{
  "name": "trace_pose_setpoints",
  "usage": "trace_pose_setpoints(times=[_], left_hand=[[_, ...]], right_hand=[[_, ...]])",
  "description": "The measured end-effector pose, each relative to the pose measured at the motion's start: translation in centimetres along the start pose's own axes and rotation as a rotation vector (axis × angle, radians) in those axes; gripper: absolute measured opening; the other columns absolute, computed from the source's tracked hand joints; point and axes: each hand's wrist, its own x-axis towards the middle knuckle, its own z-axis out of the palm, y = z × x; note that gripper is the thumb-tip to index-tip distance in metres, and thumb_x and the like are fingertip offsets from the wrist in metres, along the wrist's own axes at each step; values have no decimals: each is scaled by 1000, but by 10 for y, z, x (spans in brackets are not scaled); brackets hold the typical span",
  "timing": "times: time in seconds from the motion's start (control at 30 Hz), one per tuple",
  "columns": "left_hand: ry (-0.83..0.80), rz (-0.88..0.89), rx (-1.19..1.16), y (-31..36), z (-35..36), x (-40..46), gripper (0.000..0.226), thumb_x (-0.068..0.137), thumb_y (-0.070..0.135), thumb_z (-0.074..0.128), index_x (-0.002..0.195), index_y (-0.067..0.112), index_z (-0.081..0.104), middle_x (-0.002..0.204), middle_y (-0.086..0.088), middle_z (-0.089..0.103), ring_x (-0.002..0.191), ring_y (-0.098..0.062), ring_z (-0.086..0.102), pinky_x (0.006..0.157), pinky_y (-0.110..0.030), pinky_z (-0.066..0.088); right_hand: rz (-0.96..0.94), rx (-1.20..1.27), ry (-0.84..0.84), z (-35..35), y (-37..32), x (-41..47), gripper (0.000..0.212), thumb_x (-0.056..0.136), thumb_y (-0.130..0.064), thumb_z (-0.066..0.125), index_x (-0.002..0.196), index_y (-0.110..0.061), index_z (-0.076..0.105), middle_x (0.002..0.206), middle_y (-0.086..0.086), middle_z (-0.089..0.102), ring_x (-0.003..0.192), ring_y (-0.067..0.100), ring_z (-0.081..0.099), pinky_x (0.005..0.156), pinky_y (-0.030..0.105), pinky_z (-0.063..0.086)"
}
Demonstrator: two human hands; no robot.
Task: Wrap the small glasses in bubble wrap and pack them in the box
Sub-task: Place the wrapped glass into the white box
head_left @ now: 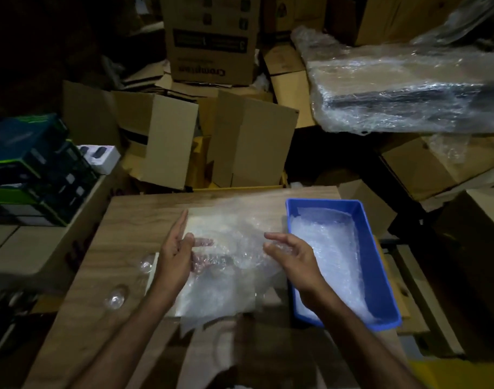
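A sheet of clear bubble wrap (229, 276) lies bunched in the middle of the wooden table (122, 237). My left hand (174, 259) grips its left side, and the fingers show through the plastic. My right hand (293, 259) holds the wrap's right edge between thumb and curled fingers. Something dark shows inside the fold between my hands; I cannot tell what it is. Two small clear glasses (146, 265) (116, 298) stand on the table left of my left hand. A blue plastic box (380, 265), lined with bubble wrap, sits at the table's right side.
Open cardboard boxes (212, 141) crowd the space behind the table. A large plastic-wrapped bundle (403, 88) lies at the back right. Dark green product boxes (35, 164) are stacked at the left. More cartons stand to the right of the blue box.
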Motion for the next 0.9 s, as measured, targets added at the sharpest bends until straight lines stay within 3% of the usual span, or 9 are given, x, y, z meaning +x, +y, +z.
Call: trace_pose_setpoints(times=[0.1, 0.27, 0.37, 0.5, 0.6, 0.67, 0.77, 0.83, 0.9], left_hand=[[-58, -70, -48, -2, -26, -1, 45, 107, 12, 44, 140, 42, 50, 105, -6, 77, 60, -13, 56, 51, -25, 51], [-187, -225, -145, -1, -63, -5, 41, 96, 3, 61, 129, 26, 67, 121, -8, 72, 102, -19, 70, 93, -34, 55], [-224, -190, -18, -7, -78, -2, 63, 78, 2, 82, 135, 21, 63, 119, -5, 74, 110, -18, 71, 92, -29, 58], [-122, -96, 427, -9, -78, 0, 54, 64, 20, 94, 114, 28, 75, 88, -4, 77, 81, -14, 73, 78, -31, 62], [-106, 57, 574, -7, -77, -5, 25, 64, 25, 94, 82, 28, 77, 77, 2, 70, 71, -12, 66, 65, -27, 57], [-135, 131, 593, -6, -87, -7, 23, 66, 28, 93, 73, 28, 72, 96, 4, 63, 90, -7, 61, 74, -25, 53], [-270, 89, 308, 1, -106, -4, 16, 77, 24, 85, 79, 27, 70, 129, 13, 62, 122, 3, 55, 95, -23, 47], [-379, -27, 35, 6, -109, -5, 19, 82, 17, 79, 93, 30, 72, 124, 6, 70, 118, -7, 65, 92, -30, 56], [-397, -85, 30, 0, -105, -1, 34, 81, 14, 81, 112, 21, 68, 116, 0, 74, 110, -16, 70, 90, -31, 58]], right_hand=[[16, 37, -35, 10, -5, 3, 27, 92, -6, 72, 117, -14, 75, 117, -7, 74, 113, 7, 68, 93, 17, 54], [-10, -151, -115, 18, -8, 4, 48, 83, -3, 80, 127, -21, 70, 114, -3, 76, 104, 11, 71, 95, 28, 57], [-43, -317, -133, 26, -9, 8, 56, 77, -6, 86, 128, -24, 69, 106, -3, 74, 89, 3, 67, 92, 28, 59], [-139, -696, -156, 39, -17, 9, 66, 74, -16, 90, 134, -21, 65, 113, -9, 70, 87, -6, 66, 82, 6, 50], [-177, -932, -159, 42, -15, 11, 60, 75, -32, 89, 131, -24, 68, 115, -3, 71, 101, 9, 65, 91, 27, 55], [-207, -1005, -188, 40, -13, 15, 35, 78, -41, 84, 110, -28, 77, 106, -6, 69, 100, 11, 62, 85, 30, 55], [-191, -894, -284, 34, -28, 17, 14, 81, -42, 82, 85, -31, 73, 116, -4, 50, 112, 6, 46, 93, 23, 44], [-105, -636, -394, 36, -44, 16, 17, 88, -38, 77, 86, -22, 73, 116, -8, 56, 106, 3, 54, 89, 22, 45], [-82, -375, -405, 43, -47, 18, 25, 94, -32, 71, 84, -9, 69, 88, -4, 67, 83, 9, 64, 74, 23, 48]])
